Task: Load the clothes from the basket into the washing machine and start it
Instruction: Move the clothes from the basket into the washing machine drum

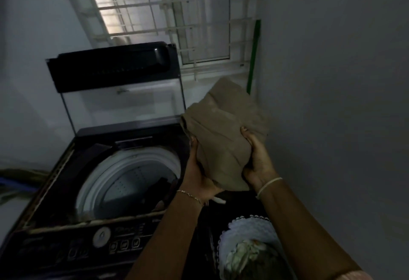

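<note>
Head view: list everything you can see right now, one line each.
washing machine: one, black, left, lid raised
drum: one, white rim, inside machine
dark garment: one seen, in drum
tan cloth: one, held right of machine
basket: one, white, bottom right
clothes in basket: heap, green-white, count unclear
window grille: one, white, top
green pole: one, right of window
left hand: grips tan cloth's left side
right hand: grips its right side
</note>
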